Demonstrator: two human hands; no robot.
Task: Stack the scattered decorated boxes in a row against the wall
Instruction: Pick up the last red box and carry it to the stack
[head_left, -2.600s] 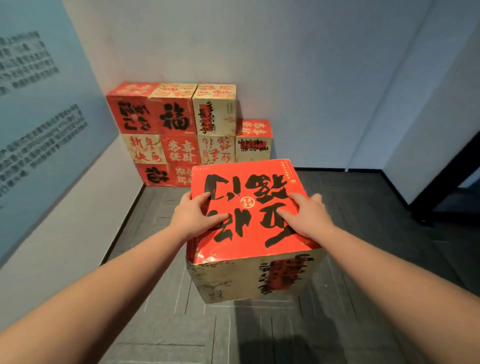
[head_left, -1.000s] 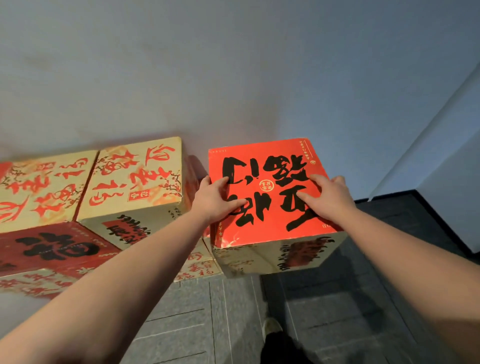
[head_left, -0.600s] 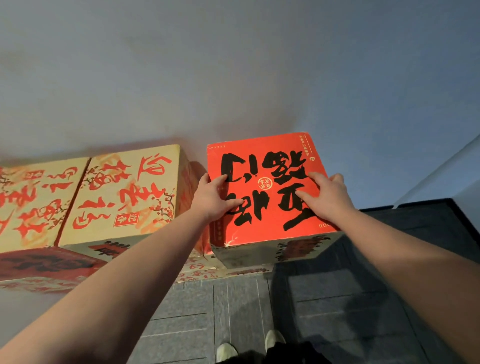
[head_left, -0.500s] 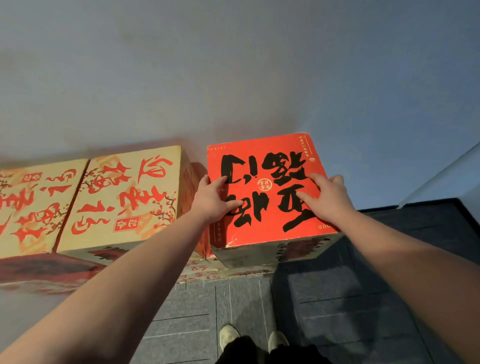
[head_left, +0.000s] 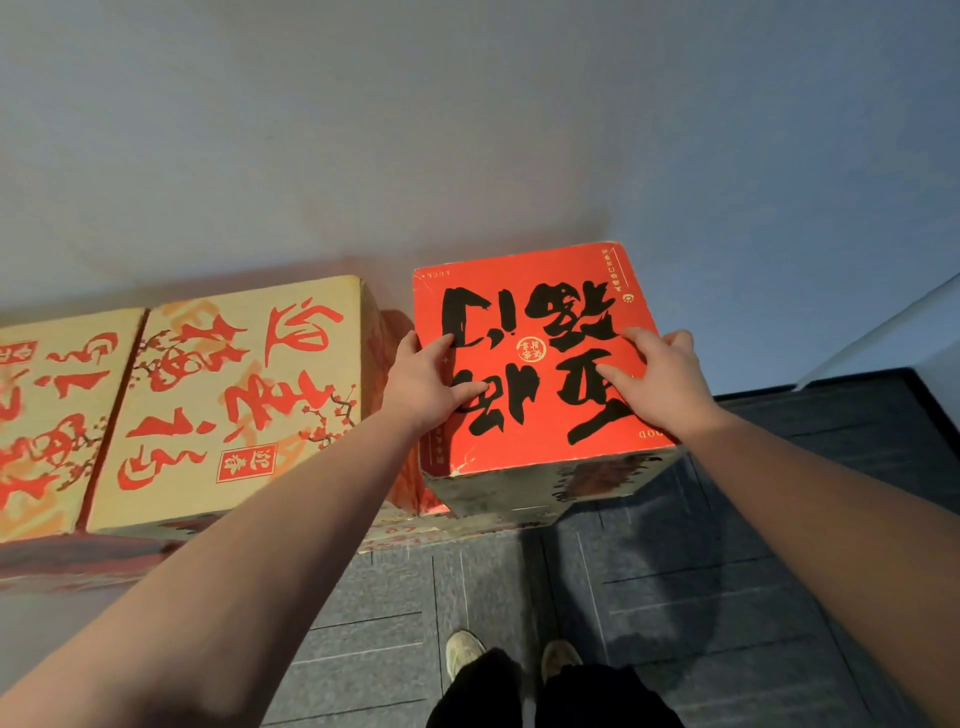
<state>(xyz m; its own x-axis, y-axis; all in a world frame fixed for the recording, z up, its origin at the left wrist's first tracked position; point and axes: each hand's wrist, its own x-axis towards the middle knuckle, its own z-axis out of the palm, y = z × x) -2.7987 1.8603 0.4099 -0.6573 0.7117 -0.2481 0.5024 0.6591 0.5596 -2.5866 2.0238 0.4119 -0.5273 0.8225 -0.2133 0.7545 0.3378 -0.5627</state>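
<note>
Both hands grip the red box (head_left: 535, 364), the left hand (head_left: 426, 382) on its left edge, the right hand (head_left: 660, 379) on its right. The box sits right of the yellow box (head_left: 234, 405), probably touching the wall (head_left: 467, 130) behind.

red box (head_left: 535, 364), black calligraphy; cream box (head_left: 234, 395)
</note>
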